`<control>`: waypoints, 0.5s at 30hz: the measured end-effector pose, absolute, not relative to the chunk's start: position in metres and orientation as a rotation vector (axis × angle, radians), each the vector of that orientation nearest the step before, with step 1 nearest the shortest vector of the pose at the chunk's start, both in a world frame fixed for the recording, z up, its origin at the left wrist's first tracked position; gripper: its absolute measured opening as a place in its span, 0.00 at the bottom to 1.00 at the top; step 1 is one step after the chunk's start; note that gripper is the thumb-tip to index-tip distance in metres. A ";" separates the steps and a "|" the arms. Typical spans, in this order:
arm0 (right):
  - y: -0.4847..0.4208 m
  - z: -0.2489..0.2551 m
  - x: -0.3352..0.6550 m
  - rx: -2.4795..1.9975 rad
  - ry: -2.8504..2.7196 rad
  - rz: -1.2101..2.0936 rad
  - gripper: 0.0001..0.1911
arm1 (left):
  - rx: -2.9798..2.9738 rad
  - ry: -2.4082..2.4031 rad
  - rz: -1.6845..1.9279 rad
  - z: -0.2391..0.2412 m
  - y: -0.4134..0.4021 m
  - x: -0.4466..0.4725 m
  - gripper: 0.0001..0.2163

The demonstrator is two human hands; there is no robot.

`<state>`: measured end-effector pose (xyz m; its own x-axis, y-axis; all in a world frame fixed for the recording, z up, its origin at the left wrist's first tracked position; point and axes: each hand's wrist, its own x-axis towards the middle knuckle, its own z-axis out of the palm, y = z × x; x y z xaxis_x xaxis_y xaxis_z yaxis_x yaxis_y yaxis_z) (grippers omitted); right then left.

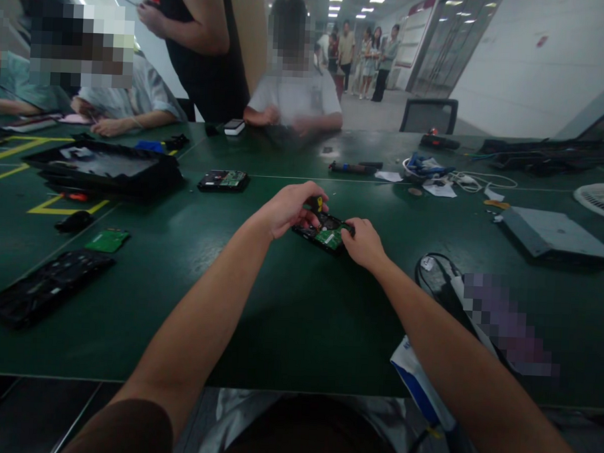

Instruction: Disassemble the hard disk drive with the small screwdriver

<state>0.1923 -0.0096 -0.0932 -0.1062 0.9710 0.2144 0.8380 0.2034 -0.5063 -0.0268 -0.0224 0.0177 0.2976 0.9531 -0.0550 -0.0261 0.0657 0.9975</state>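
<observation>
A black hard drive with a green circuit board lies on the green table in front of me. My left hand is over its far left part, fingers closed round a short black and yellow screwdriver. The tip of that tool is hidden by my fingers and the drive. At the drive's right edge, my right hand grips its side between thumb and fingers. Farther off to the left lies a second hard drive, its green board facing up.
Black plastic housings stand at the left, near a loose green board and a long black part. To the right are a grey metal box, cables and a lanyard badge. Several people sit or stand beyond the table.
</observation>
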 end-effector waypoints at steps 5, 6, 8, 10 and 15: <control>-0.009 -0.092 0.192 -1.676 -2.012 0.327 0.22 | 1.234 0.961 0.953 0.018 -0.023 -0.026 0.10; -0.009 -0.092 0.192 -1.674 -2.014 0.325 0.21 | 1.231 0.969 0.956 0.019 -0.022 -0.026 0.10; -0.009 -0.092 0.192 -1.675 -2.011 0.326 0.21 | 1.240 1.000 0.969 0.019 -0.022 -0.027 0.10; -0.009 -0.092 0.192 -1.678 -2.002 0.338 0.21 | 1.266 1.038 0.997 0.019 -0.021 -0.029 0.10; -0.008 -0.092 0.192 -1.674 -1.972 0.365 0.21 | 1.316 1.038 1.008 0.018 -0.020 -0.029 0.12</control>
<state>0.1915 -0.0078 -0.0916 -0.0983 0.9718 0.2142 0.8308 0.1986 -0.5200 -0.0292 -0.0205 0.0177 0.2468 0.9690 -0.0143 0.0138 0.0113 0.9998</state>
